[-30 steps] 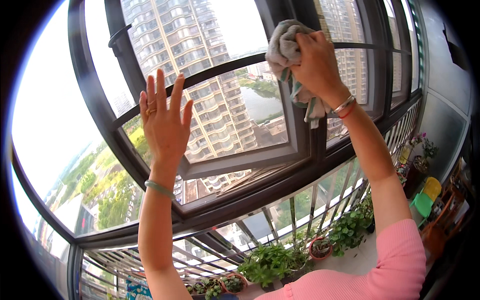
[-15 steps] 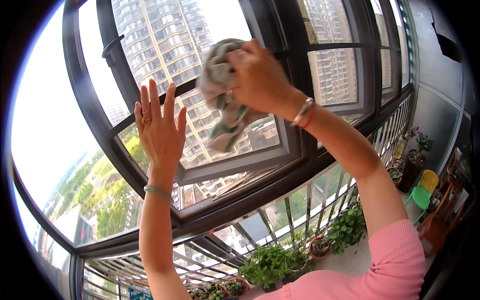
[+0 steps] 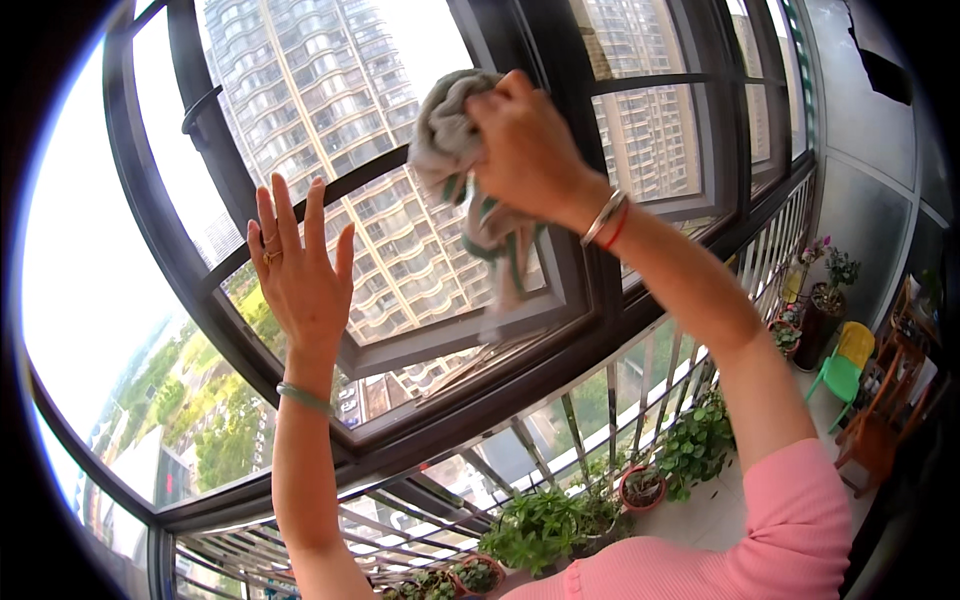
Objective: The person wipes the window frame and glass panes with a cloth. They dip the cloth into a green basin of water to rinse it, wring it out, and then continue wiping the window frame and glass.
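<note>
Cloth to glass, high over the city: I wipe a balcony window with 1 hand and brace with the other.

My right hand [image 3: 525, 150] has its grip clenched around a bunched grey cloth with green trim [image 3: 462, 160], pressed against the window pane [image 3: 350, 150] near the dark upright of the frame [image 3: 570, 250]; a loose tail of the cloth hangs below the fist, which I judge leaves a thick wad at the fingers for rubbing. My left hand [image 3: 298, 275] holds nothing, its grip released, fingers spread flat and raised at the lower pane, seemingly to steady me against the glass; I cannot tell whether the palm touches it. Potted plants [image 3: 560, 520] line the floor beneath the railing bars [image 3: 610, 400], well below both arms. A small green chair [image 3: 845, 365] stands far right.
</note>
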